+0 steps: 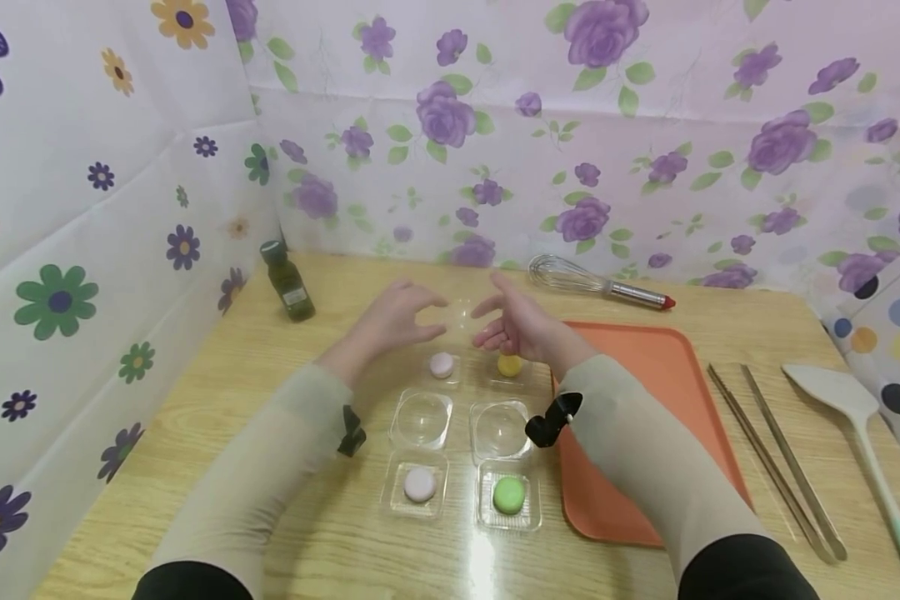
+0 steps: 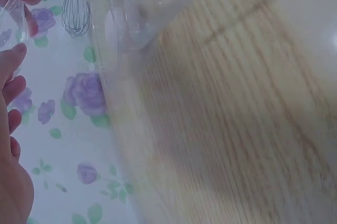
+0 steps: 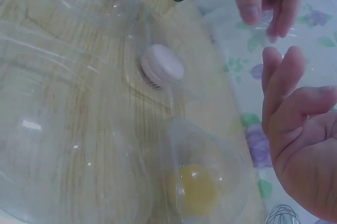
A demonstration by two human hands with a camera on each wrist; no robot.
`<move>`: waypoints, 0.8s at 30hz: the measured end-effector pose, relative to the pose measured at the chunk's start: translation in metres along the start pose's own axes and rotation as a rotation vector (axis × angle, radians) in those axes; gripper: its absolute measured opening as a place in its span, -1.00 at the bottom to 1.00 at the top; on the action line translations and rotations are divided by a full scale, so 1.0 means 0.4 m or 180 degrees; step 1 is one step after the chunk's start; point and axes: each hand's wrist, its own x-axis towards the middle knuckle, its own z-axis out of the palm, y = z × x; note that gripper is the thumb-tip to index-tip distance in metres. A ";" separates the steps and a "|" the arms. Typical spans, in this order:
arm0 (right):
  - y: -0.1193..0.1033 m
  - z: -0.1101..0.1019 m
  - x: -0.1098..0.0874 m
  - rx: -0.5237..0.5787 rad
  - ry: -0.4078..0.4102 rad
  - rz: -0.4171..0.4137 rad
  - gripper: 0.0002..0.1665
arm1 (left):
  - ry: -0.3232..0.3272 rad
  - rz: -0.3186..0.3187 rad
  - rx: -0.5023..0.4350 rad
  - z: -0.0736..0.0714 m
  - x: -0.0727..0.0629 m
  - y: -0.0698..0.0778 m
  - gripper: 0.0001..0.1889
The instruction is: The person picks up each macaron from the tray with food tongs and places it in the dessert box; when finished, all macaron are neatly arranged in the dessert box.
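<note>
Between my fingertips is a small clear plastic box (image 1: 461, 312), faint and hard to make out. My left hand (image 1: 399, 318) holds its left side, thumb and fingers bent round it; in the left wrist view the clear plastic (image 2: 21, 21) shows by the thumb. From the right, my right hand (image 1: 523, 327) has curved fingers at the other side. Nearer me, clear clamshell boxes hold macarons: a pink macaron (image 1: 442, 365), a yellow macaron (image 1: 509, 365) partly under my right hand, another pink macaron (image 1: 420, 484) and a green macaron (image 1: 508, 495). Two front lids (image 1: 422, 422) lie folded back.
An orange tray (image 1: 645, 392) lies under my right forearm. Beyond it are metal tongs (image 1: 780, 467) and a white turner (image 1: 843, 396). A whisk (image 1: 600, 283) lies along the back, and a dark green bottle (image 1: 288, 283) stands at back left. Flowered cloth (image 1: 450, 200) hangs behind.
</note>
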 end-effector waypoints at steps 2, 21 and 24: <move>-0.003 -0.001 -0.001 -0.0009 -0.0007 0.0048 0.03 | 0.0025 0.0130 0.0083 -0.002 -0.002 0.003 -0.56; 0.011 -0.014 -0.001 -0.0217 -0.0188 -0.0205 -0.22 | -0.0041 -0.0161 -0.0428 -0.019 -0.041 0.015 -0.53; 0.014 -0.014 -0.002 -0.0286 -0.0183 -0.0358 -0.26 | -0.0039 -0.0352 -0.0661 -0.026 -0.048 0.019 -0.57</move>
